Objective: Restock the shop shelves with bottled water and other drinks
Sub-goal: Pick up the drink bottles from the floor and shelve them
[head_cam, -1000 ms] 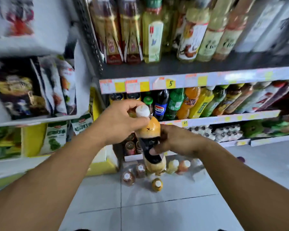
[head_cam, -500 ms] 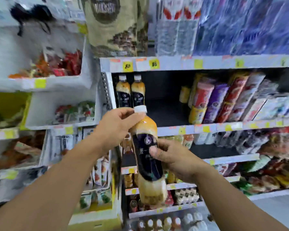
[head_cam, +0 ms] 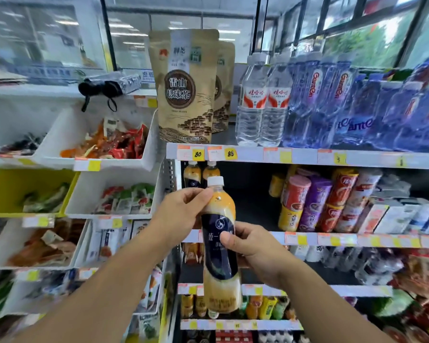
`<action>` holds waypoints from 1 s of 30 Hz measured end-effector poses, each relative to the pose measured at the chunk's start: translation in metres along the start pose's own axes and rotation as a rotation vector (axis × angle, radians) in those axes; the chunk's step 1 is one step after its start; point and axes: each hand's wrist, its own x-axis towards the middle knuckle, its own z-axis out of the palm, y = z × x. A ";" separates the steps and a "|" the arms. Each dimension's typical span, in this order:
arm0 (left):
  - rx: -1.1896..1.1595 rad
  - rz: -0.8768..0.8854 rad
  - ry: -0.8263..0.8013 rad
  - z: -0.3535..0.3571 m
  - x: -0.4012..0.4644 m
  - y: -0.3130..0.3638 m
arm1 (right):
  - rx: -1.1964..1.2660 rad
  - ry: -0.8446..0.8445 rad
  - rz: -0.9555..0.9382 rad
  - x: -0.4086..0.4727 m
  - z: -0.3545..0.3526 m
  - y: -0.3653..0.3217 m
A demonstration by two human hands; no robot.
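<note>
I hold a milk tea bottle (head_cam: 220, 246) upright in front of the shelves; it has a white cap, tan liquid and a dark label. My left hand (head_cam: 183, 211) grips its shoulder just below the cap. My right hand (head_cam: 252, 248) wraps the label from the right, thumb across the front. Two matching bottles (head_cam: 200, 175) stand behind it at the left end of the second shelf (head_cam: 357, 240). To their right that shelf has a dark empty stretch.
Water bottles (head_cam: 263, 105) and blue-wrapped water packs (head_cam: 357, 107) fill the top shelf beside tan tea pouches (head_cam: 186, 87). Cup drinks (head_cam: 317, 201) stand on the second shelf's right. White and yellow snack bins (head_cam: 104, 149) hang at left. Lower shelves hold more drinks.
The view has tilted upward from the floor and low shelves to the top shelves. Both hands kept their hold while the bottle rose to the second shelf's height.
</note>
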 end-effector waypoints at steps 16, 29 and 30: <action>0.154 -0.071 -0.346 -0.048 0.065 -0.068 | -0.108 0.079 0.020 0.088 -0.003 0.023; 0.028 -0.113 -0.287 -0.086 0.163 -0.108 | -0.273 0.212 0.091 0.190 0.006 0.026; 0.037 -0.104 -0.292 -0.087 0.168 -0.108 | -0.280 0.227 0.095 0.196 0.006 0.026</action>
